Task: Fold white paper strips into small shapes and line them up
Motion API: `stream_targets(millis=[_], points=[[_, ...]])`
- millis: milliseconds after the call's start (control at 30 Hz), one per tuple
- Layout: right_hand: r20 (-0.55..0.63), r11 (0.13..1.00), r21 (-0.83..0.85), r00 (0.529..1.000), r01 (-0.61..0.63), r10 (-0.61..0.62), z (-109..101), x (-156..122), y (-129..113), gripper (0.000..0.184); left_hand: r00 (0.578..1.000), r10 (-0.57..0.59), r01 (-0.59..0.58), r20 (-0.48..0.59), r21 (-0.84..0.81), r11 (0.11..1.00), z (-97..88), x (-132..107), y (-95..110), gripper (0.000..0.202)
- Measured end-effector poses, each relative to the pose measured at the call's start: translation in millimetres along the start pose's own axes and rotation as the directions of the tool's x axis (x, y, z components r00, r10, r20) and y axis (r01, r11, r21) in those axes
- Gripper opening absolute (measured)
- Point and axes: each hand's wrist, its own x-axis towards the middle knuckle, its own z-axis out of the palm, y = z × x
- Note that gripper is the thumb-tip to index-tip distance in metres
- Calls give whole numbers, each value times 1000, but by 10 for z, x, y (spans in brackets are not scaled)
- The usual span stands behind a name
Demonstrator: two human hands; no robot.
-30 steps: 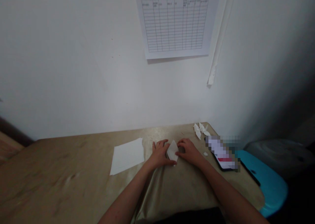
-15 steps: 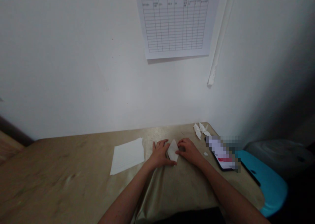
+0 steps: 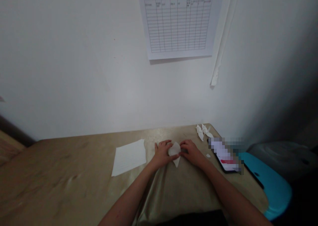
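Between my hands, on the cloth-covered table (image 3: pixel 86 163), is a small folded piece of white paper (image 3: pixel 175 149), its lower end narrowing to a point. My left hand (image 3: pixel 162 154) holds its left side, with the thumb laid across the front and the other fingers behind. At its right edge, my right hand (image 3: pixel 190 151) pinches it between thumb and fingers. To the left of my left hand lies a stack of white paper sheets (image 3: pixel 129 158) with uneven edges.
Folded white paper figures (image 3: pixel 203 131) sit at the far right corner. Near them are a phone (image 3: pixel 223 154) with a blurred screen and a paper scrap (image 3: pixel 208 155). A turquoise chair (image 3: pixel 275 183) stands beyond the right edge. A printed chart (image 3: pixel 179 27) hangs on the wall.
My left thumb has moved up from the paper's lower end to its middle. The paper's upper part now looks bent and rounder, with its lower point showing.
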Motion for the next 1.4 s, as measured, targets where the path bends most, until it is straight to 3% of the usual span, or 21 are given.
stream_targets(millis=[133, 300, 467, 900, 1400], points=[[8, 999, -9, 999, 35, -35, 21, -11, -43, 19, 989, 31, -47, -147, -102, 994, 29, 50, -20, 31], [0, 999, -3, 999, 32, -32, 30, -21, -91, 22, 973, 29, -66, -228, -157, 985, 58, 96, -45, 14], [36, 998, 31, 998, 56, -57, -11, -31, -73, 14, 968, 26, -73, -249, -182, 981, 92, 106, -86, 14], [146, 996, 44, 986, 73, -79, -86, -54, -83, 17, 947, -1, -77, -323, -228, 971, 131, 118, -107, 19], [-39, 992, 76, 994, 103, -100, 32, -5, -173, 4, 942, -1, -108, -336, -306, 946, 117, 123, -74, 16]])
